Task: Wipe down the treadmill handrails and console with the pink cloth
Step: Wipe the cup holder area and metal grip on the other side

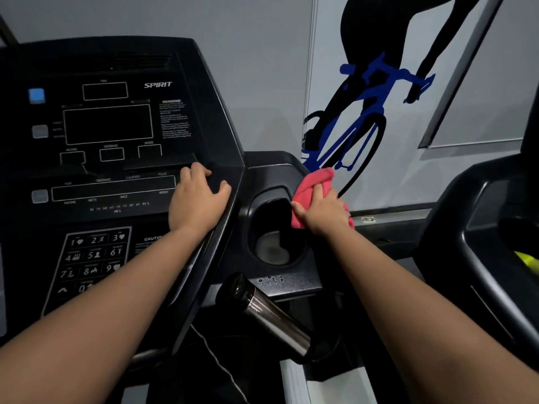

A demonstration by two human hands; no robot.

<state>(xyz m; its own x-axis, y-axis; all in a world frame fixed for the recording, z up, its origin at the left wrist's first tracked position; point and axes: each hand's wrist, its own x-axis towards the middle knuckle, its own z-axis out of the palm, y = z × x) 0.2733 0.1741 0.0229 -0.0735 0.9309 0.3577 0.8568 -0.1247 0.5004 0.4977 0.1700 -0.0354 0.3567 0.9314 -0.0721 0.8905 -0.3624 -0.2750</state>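
The black treadmill console (116, 126) fills the left of the head view, with dark display windows and a number keypad (90, 258). My left hand (198, 199) rests on the console's right side, fingers curled over its edge. To the right sits the cup holder well (271, 246). My right hand (323, 211) grips the bunched pink cloth (313, 182) and presses it against the well's upper right rim. A metal handrail grip (271, 313) slants below the cup holder.
A second dark machine (484, 228) stands at the right, with something yellow-green (528, 259) on it. A wall poster of a cyclist (364, 106) hangs behind. A thin cord (215, 360) runs down under the console. Water droplets (271, 279) lie on the ledge under the cup holder.
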